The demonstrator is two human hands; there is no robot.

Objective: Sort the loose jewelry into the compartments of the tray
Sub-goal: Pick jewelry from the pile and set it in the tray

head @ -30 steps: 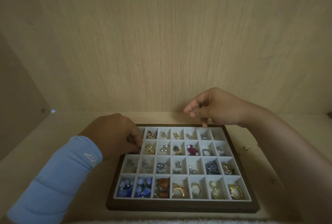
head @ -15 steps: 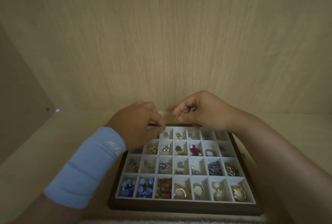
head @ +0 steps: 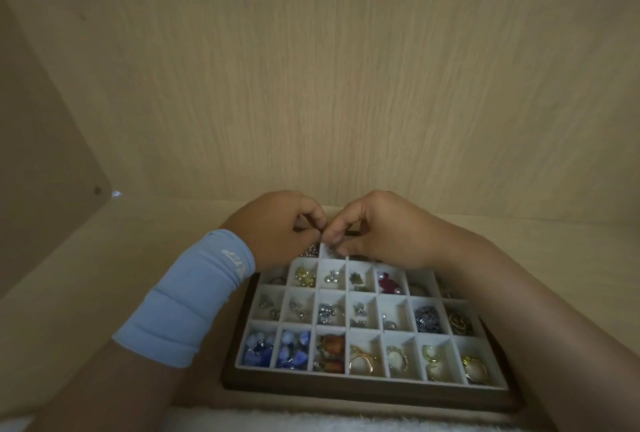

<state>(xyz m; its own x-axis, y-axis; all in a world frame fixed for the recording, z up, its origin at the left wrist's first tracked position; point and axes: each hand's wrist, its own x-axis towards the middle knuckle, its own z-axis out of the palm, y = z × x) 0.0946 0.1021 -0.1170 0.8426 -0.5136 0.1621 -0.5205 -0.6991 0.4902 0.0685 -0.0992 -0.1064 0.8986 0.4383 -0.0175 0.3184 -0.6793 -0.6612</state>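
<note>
L hand [head: 277, 227] & R hand [head: 377, 229], fingers curled, pinch a tiny jewelry piece [head: 322, 241] tip-to-tip above far compartment row of tray [head: 346, 393], tray long axis L-R; piece's own axis: cannot tell.

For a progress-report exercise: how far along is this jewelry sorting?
Done: the three near rows of the tray hold sorted pieces: blue stones, gold rings. In hand: left hand and right hand seem to pinch a small piece over the far row. Left: no loose jewelry shows; the hands hide the far row.
</note>
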